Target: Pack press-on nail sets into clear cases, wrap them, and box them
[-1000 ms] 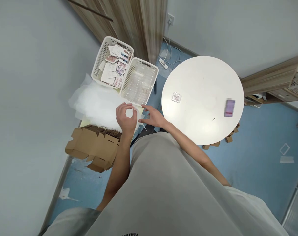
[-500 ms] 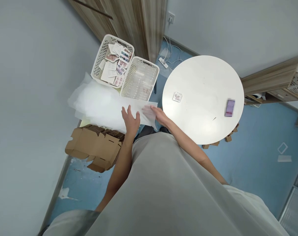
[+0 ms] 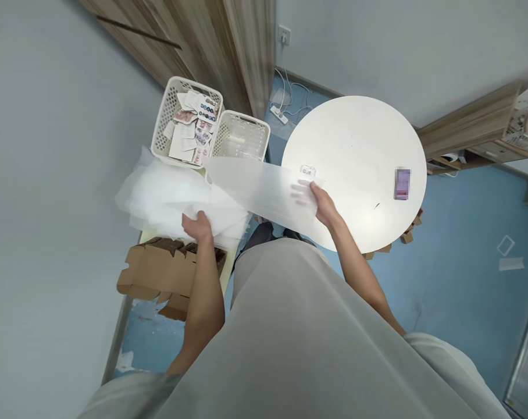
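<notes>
A translucent white foam sheet [image 3: 268, 189] stretches from the pile of foam sheets [image 3: 159, 186] across to the round table. My right hand [image 3: 323, 203] grips its right end, with the fingers showing through beneath it and the thumb on top. At the front edge of the pile, my left hand [image 3: 198, 226] rests against the sheets, thumb and fingers apart; part of its fingers is hard to make out. Under the held sheet's far corner, a small clear case [image 3: 307, 170] with pinkish pieces lies on the white round table [image 3: 360, 139].
Behind the pile stand a white basket [image 3: 159, 125] of cards and packs and a second basket [image 3: 267, 137] with clear plastic cases. Flattened cardboard boxes [image 3: 159, 270] lie at front left. A purple phone-like item [image 3: 402, 184] lies on the table. A power strip [image 3: 278, 114] sits on the floor.
My right hand has drawn the foam sheet rightward off the pile and over the table's edge. My left hand has moved left and down onto the pile's front edge.
</notes>
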Demonstrator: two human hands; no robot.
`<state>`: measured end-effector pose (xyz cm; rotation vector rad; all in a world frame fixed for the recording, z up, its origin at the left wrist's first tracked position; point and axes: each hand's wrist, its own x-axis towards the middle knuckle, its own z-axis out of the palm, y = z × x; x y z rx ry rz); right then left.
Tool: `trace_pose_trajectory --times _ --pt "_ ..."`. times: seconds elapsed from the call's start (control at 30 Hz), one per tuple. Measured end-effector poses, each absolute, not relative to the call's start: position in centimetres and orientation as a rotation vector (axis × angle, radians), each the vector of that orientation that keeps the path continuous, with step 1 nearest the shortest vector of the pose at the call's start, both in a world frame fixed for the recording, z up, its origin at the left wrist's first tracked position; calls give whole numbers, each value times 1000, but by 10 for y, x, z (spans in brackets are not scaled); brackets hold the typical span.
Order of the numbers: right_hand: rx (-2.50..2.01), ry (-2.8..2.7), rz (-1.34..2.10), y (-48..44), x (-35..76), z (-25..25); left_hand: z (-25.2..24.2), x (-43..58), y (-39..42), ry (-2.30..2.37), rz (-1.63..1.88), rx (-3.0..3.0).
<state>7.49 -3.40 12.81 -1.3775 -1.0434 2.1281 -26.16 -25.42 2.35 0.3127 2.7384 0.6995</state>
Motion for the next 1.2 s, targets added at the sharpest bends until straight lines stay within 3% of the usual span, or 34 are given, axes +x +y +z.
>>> trace_pose_trajectory --times 0.13,0.37,0.5,0.6,0.87,1.03,1.2 --pt "-1471 -816 1960 -25 123 109 52 -282 -264 2884 579 378" --pt "-1641 -443 1608 -34 181 59 65 -247 -220 2685 380 605" --pt "-1608 -311 1496 -47 198 44 78 -198 -184 2708 639 951" --pt "-1582 -306 1459 -58 207 37 84 -145 -149 2341 789 1139" --pt "-1590 -232 1377 -82 225 13 46 15 -83 1405 513 411" --pt "-1606 -121 1361 -97 234 -2 20 46 -70 1514 479 379" --pt "-1778 -92 1396 -112 253 -16 4 40 -50 1711 381 719"
